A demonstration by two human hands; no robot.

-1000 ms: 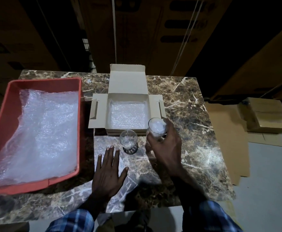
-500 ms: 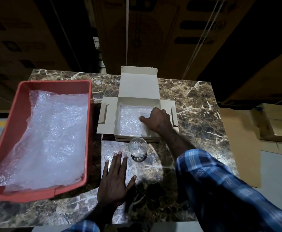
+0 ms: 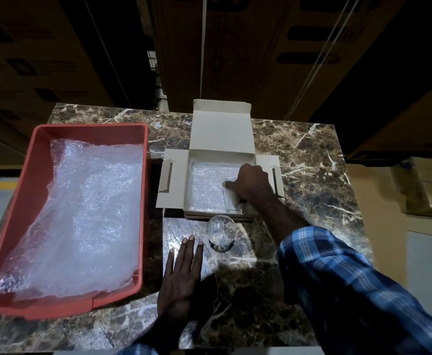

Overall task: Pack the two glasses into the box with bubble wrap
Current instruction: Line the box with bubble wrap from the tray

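Note:
An open cardboard box [image 3: 222, 134] stands at the back middle of the marble table, its floor lined with bubble wrap [image 3: 206, 187]. My right hand [image 3: 250, 181] reaches into the box's right side and grips a clear glass [image 3: 233, 202] lying on its side on the wrap. The second glass [image 3: 220, 233] stands upright on the table just in front of the box. My left hand [image 3: 184, 275] rests flat on the table, fingers straight, a little left of that glass and not touching it.
A red plastic tray [image 3: 25, 201] holding a large sheet of bubble wrap [image 3: 81, 219] fills the table's left side. The marble table [image 3: 312, 162] ends at the right, where cardboard boxes [image 3: 430, 185] lie on the floor. Stacked cartons rise behind.
My right hand carried one glass from in front of the box into its right side and laid it down on the wrap. The left hand stayed flat on the table.

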